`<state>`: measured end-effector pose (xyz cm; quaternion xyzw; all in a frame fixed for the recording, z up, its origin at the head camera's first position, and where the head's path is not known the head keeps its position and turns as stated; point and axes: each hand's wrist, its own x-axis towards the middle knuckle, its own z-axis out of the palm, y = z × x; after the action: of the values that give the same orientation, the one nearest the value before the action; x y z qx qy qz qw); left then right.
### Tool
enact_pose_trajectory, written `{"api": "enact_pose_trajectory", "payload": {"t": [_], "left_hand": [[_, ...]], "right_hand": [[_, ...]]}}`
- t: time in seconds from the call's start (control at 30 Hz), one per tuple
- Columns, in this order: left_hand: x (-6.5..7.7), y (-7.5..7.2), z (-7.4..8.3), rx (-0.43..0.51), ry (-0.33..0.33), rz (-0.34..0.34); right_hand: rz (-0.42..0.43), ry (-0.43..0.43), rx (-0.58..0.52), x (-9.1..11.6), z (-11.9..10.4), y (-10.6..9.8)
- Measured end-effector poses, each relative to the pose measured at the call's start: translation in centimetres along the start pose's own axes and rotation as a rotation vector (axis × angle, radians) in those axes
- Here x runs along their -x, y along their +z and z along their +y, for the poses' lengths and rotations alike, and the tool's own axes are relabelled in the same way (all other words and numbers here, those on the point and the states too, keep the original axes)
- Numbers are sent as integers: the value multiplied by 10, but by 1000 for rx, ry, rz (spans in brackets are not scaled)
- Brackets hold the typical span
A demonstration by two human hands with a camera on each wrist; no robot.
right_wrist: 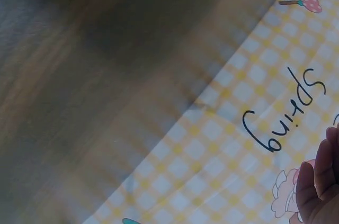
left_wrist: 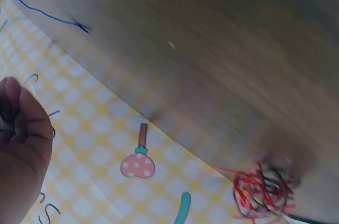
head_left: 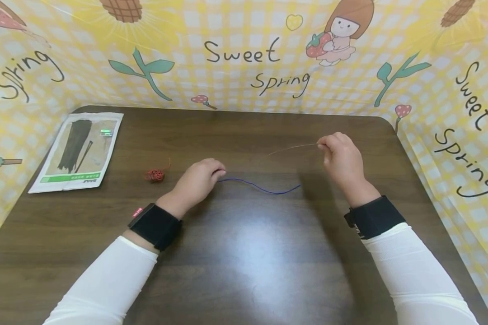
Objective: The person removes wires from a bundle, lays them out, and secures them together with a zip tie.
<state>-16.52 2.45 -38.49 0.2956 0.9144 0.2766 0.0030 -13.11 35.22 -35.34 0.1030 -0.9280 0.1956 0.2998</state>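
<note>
My left hand grips one end of a thin blue wire between thumb and fingers. From there the wire runs right in a shallow curve, its free end below the right hand. Part of the blue wire also shows in the left wrist view, at upper left. Off to the right, my right hand pinches a very fine, copper-coloured strand that points left. Its fingertips are partly out of frame in the right wrist view. Left of the left hand lies a small tangle of red and dark wire.
A flat white packet with a green band lies at the table's left side. The dark wooden table meets a yellow checked cloth along its back and sides.
</note>
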Motion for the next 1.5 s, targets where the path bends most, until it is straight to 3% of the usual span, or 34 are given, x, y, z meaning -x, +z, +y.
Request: {"api": "enact_pose_trajectory", "payload": {"t": [0.13,0.53,0.7,0.8,0.93,1.03,1.13,1.23,1.5], "left_hand": [[3,-6,-8,-16,11,7],[5,-10,-19,-59,-50,105],[5,-11,-24,-103,-18,141],[5,-13,-28,-156,53,129],[5,-17,-34,-244,123,41],[5,-19,-38,-297,156,-21],[4,-20,-40,-314,188,-34],[2,-17,-41,-298,196,-7],[-2,-12,-45,-259,218,73]], "right_hand": [[-25,-4,18,3,4,2],[-126,-3,53,10,9,8],[-133,-38,70,10,11,10],[-122,-122,109,12,15,13],[-115,-323,162,15,22,16],[-164,-461,169,18,27,16],[-228,-521,164,20,29,16],[-251,-512,152,23,32,17],[-165,-453,122,26,34,23]]}}
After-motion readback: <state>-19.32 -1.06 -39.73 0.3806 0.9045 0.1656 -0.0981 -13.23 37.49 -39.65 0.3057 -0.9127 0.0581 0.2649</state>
